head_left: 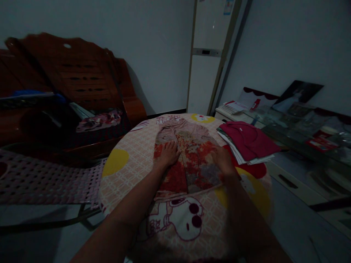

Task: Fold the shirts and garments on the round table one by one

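A patterned shirt in red, orange, beige and grey lies spread out on the round table, its collar at the far side. My left hand rests flat on the shirt's left half, fingers spread. On the shirt's right side lies my right hand, its fingers stretched over the fabric near the edge; they look dim and a little blurred. Under the shirt is a tablecloth with a pale lattice, yellow spots and a cartoon dog.
To the right of the shirt sits a pile of folded clothes, magenta on top. A wooden bench holding cloth stands at back left, a woven chair nearer. Along the right runs a cabinet; a tall white appliance stands behind.
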### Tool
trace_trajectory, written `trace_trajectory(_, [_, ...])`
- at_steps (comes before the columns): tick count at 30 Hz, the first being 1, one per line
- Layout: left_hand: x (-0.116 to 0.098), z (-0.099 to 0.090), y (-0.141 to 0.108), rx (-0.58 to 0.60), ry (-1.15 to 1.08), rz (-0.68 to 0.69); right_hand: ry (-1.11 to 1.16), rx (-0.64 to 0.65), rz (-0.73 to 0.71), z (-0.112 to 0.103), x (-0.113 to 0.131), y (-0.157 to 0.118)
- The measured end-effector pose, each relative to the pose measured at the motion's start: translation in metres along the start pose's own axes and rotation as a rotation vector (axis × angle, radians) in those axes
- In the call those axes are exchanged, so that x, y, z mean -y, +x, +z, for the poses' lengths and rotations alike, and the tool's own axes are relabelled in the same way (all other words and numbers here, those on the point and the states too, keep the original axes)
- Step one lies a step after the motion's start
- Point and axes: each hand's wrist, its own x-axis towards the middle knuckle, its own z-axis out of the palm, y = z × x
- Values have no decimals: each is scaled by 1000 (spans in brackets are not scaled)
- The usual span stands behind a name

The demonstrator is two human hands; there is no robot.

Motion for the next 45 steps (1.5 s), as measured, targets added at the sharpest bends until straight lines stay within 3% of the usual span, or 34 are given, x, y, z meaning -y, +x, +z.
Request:
trace_trajectory(3, [-1,-3,0,4,4,-14,-273,-22,177,-11,-33,3])
trace_trajectory(6, [-3,-3,0,10,5,-20,-368,25,244,-11,-48,-2])
trace_trajectory(17, [-3,-6,0,-4,-13,-8,-314,37,337,-12,-51,-2])
trace_trajectory(21, [-2,-5,0,-16,-36,-5,-291,-19,292,-18,-42,-2])
trace_trajectory(24, [-2,-5,0,-13,-55,-10,-202,-45,156,-18,-24,-3])
trace_trajectory(30, [-2,-7,-1,-17,-59,-5,54,198,-250,5,25,-19])
trace_trajectory(34, [-3,-8,-2,-19,-54,4,48,242,-392,20,45,-31])
trace_trajectory(37, [-3,-6,-2,-35,-45,10,163,311,-394,22,54,-36])
trace_trajectory(41, [-1,-2,-1,-52,-49,14,457,566,-260,18,53,-33])
trace_trajectory(43, [-1,-3,-1,-62,-77,7,561,548,-151,17,46,-20])
trace_trajectory(45, [0,-5,0,-63,-143,17,602,412,-59,17,35,2])
